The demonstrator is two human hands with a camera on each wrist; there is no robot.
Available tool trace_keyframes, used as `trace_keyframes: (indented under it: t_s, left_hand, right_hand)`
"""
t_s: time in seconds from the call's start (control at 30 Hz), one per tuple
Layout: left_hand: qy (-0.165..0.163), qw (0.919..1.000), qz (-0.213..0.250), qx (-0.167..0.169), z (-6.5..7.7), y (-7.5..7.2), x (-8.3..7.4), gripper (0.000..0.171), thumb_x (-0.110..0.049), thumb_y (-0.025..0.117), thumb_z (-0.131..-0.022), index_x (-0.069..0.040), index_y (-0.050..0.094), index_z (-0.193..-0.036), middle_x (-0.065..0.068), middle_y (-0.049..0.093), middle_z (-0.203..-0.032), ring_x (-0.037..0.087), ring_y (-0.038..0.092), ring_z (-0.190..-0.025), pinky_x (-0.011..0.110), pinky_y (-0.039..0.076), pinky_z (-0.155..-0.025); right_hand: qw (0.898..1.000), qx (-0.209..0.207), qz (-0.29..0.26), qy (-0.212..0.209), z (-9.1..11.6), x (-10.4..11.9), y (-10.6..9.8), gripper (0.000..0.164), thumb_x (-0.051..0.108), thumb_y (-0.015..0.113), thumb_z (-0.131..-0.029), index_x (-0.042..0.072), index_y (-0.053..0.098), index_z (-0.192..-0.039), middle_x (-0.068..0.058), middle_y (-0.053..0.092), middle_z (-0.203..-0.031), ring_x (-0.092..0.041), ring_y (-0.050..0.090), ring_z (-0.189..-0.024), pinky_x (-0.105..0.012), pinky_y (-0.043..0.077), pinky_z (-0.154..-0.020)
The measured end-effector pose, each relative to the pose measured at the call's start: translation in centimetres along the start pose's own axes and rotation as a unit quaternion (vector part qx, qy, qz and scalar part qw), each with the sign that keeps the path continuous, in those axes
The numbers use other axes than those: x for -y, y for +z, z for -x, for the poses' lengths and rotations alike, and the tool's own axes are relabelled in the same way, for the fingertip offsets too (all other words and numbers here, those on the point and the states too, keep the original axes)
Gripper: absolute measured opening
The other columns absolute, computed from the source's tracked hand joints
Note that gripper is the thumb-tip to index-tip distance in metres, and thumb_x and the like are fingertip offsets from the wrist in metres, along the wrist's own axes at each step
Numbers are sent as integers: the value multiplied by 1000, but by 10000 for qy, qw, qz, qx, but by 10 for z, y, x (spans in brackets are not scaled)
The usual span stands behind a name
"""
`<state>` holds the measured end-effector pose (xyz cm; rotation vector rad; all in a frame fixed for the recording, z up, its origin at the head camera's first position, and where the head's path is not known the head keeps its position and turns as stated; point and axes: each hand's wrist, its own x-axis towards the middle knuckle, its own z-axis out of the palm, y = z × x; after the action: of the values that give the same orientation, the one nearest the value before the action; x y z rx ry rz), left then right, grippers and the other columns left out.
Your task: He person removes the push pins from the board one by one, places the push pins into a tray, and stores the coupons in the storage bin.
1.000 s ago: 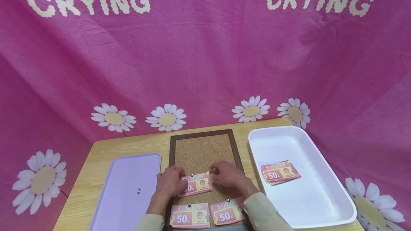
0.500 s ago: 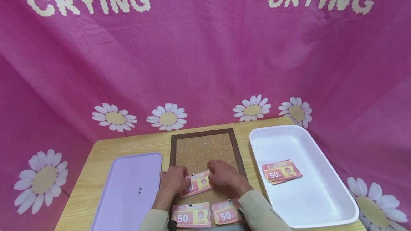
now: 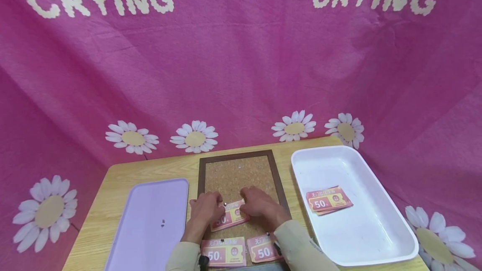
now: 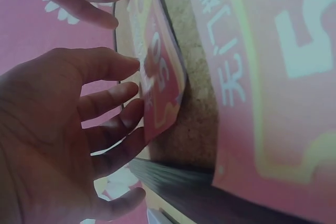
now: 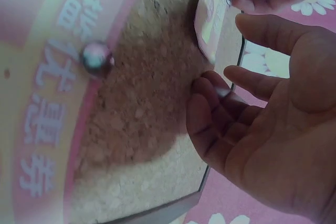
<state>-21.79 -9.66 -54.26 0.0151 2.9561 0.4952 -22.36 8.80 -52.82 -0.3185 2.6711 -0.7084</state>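
Observation:
A pink-and-yellow 50 coupon (image 3: 234, 216) lies slightly tilted on a brown-framed corkboard (image 3: 233, 179), with a pushpin (image 3: 225, 204) at its top edge. My left hand (image 3: 205, 212) is at its left end; in the left wrist view the loosely bent fingers and thumb touch or nearly touch the coupon (image 4: 160, 72). At the right end is my right hand (image 3: 260, 206), thumb and fingers apart; whether it touches the coupon (image 5: 210, 19) I cannot tell. Nearer me, a left coupon (image 3: 224, 256) and a right coupon (image 3: 261, 250) each have a pin; my right sleeve partly covers the latter.
Left of the board is a lilac tray (image 3: 147, 212) with small dark pins (image 3: 163, 223). On the right stands a white tub (image 3: 373, 229) holding a pile of coupons (image 3: 327, 200). Behind the wooden table (image 3: 124, 175) hangs a pink curtain (image 3: 241, 74).
My left hand has moved slightly right over the coupon. My right hand has shifted slightly left toward its right end. The coupon is tilted a little more; the other coupons stay in place.

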Motion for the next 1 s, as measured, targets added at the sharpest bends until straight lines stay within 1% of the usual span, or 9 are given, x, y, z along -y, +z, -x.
trace_keyframes:
  t_s: [0.13, 0.3, 0.43, 0.6, 0.73, 0.83, 1.0]
  left_hand:
    - [64, 10000, 20, -71, -3, 4, -1, 19, -27, 72, -72, -20, 69, -89, -2, 65, -85, 20, 54, -82, 55, 37, -86]
    - [243, 9995, 68, -171, -6, 7, -2, 17, -26, 73, -69, -22, 68, -85, -5, 65, -82, 18, 54, -79, 52, 37, -82]
    - [352, 9991, 56, -220, -7, 8, -4, 17, -25, 73, -69, -22, 68, -85, -4, 66, -85, 18, 56, -79, 54, 37, -84]
    - [375, 9991, 123, -158, -7, 10, -7, 18, -23, 73, -70, -21, 69, -88, -4, 65, -83, 18, 53, -79, 58, 36, -88]
    - [380, 9991, 109, -131, -8, 12, -8, 16, -23, 73, -71, -21, 70, -87, -4, 65, -83, 18, 53, -80, 57, 35, -87]
    - [408, 9991, 64, -129, -9, 13, -8, 15, -24, 73, -72, -22, 71, -87, -5, 65, -83, 18, 54, -83, 57, 36, -87]
    - [425, 9989, 81, -193, -9, 14, -6, 10, -23, 72, -73, -24, 70, -83, -6, 63, -79, 19, 55, -85, 57, 35, -87]
  right_hand:
    - [9999, 55, -89, 65, -1, 2, 4, 51, 27, 70, -78, 10, 58, -125, -8, 59, -113, -22, 56, -98, -44, 46, -94]
    - [9999, 62, -109, 86, -3, 3, 6, 53, 25, 70, -76, 10, 59, -125, -9, 58, -114, -22, 56, -95, -44, 47, -92]
    - [9996, 117, -194, 174, -4, 4, 8, 54, 25, 70, -76, 11, 59, -127, -8, 57, -115, -22, 54, -93, -44, 47, -91]
    - [9991, 123, -284, 287, -6, 3, 9, 53, 20, 70, -75, 13, 60, -126, -7, 56, -114, -21, 52, -90, -42, 47, -87]
    - [9989, 97, -308, 353, -8, 1, 10, 52, 17, 71, -74, 14, 61, -125, -7, 57, -114, -21, 53, -93, -43, 47, -89]
    - [9990, 54, -261, 357, -10, 0, 12, 52, 16, 70, -74, 15, 60, -125, -7, 58, -117, -21, 54, -96, -43, 46, -94]
    - [9997, -60, -135, 197, -11, -1, 14, 52, 13, 70, -71, 15, 61, -123, -5, 58, -110, -20, 53, -92, -40, 46, -90]
